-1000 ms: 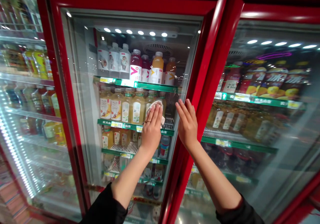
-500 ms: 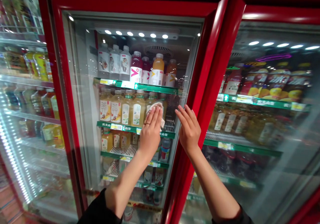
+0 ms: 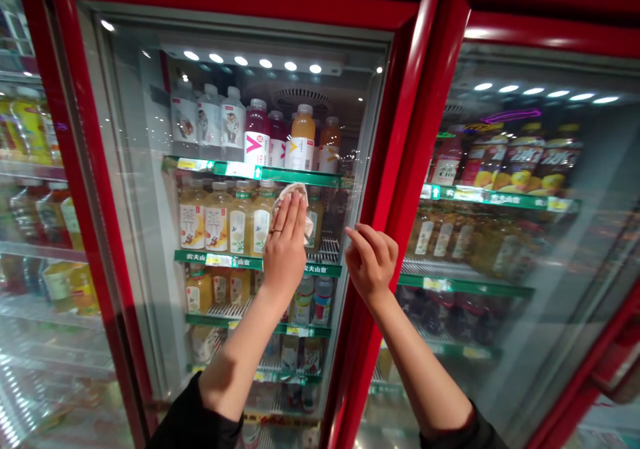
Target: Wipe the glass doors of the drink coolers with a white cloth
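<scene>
Our left hand (image 3: 284, 259), flattened, presses the cloth (image 3: 293, 187) beneath it against glass (image 3: 361, 143); beside it, our empty right hand (image 3: 372, 261) is half-curled.

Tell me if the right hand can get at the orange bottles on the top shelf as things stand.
Probably not: the glass door appears shut between the right hand and the orange bottles. The left hand, flat over a cloth, sits lower against the glass.
</scene>
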Demonstrator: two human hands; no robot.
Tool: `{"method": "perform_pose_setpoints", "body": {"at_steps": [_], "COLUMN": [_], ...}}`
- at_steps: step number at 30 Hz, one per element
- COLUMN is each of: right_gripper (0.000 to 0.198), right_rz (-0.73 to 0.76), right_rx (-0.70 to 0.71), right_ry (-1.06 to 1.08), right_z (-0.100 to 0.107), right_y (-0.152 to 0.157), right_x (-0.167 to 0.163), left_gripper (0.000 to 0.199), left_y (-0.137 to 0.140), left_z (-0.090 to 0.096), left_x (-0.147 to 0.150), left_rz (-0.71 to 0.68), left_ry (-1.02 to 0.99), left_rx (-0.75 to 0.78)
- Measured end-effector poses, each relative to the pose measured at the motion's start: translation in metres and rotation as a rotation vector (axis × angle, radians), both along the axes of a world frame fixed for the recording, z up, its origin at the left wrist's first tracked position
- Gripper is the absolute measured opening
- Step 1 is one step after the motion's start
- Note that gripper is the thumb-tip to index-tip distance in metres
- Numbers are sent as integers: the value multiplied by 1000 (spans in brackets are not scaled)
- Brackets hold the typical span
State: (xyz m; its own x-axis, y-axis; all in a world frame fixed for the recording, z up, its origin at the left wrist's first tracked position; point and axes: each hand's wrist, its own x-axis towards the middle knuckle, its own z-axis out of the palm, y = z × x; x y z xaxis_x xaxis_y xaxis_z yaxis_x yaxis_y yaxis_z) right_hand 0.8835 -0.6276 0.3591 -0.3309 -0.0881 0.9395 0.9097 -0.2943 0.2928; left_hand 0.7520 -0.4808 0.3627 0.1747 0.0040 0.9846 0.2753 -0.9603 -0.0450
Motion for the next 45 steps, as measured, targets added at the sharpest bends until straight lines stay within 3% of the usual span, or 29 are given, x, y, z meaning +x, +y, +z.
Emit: {"method": "perform_pose_setpoints", "body": {"at_steps": [2,4,5,10,12,15,19,21,23,25,27,30,34,37,39,43,45], "right_gripper": [28,11,7,37,42,43,41,38,36,34,27,11,38,49,51,52,52], "right_rz": [18,43,39,-26,-34,-57,-53,-42,-34,-21,21,117,134,130,127,162,180], "right_rx": [-37,-110,-142,-164,-154,-145,-151,-148,-147,-161,-197,-267,-332,-337,-343,-341,-330], "right_ry": [-50,-86,-95,-116,-130,-151,-124,-108,-101,-90,-58,-7,-21,-7,13,11,1], "right_z": [0,2,3,10,12,14,13,12,10,10,12,19,24,20,16,11,11], "right_y": [0,0,0,-3,-3,-2,-2,-1,-1,-1,-2,-5,-6,-3,-2,-2,-3], "right_x": [1,1,0,-5,-6,-8,-8,-6,-4,-2,0,0,-2,0,2,7,8], "left_gripper": [97,96,95,94,93,92,90,85,81,80,86,96,98,98,98,95,92], "left_y": [-7,-11,-10,2,2,-5,-15,-14,-9,-2,3,5,2,0,1,3,2], "left_z": [-19,-23,-19,29,37,24,3,13,34,57,67,48,-14,-34,-23,32,50], "left_x": [4,8,9,9,10,15,20,21,21,20,16,7,-5,-8,-6,6,12], "left_rz": [3,5,7,-1,-8,-14,-56,-66,-65,-54,-52,-56,-23,8,3,-11,-8], "left_ry": [19,52,71,105,68,44,188,265,304,256,187,116,123,161,188,187,129], "left_rx": [7,34,55,113,94,69,159,211,250,233,181,110,94,114,140,183,173]}}
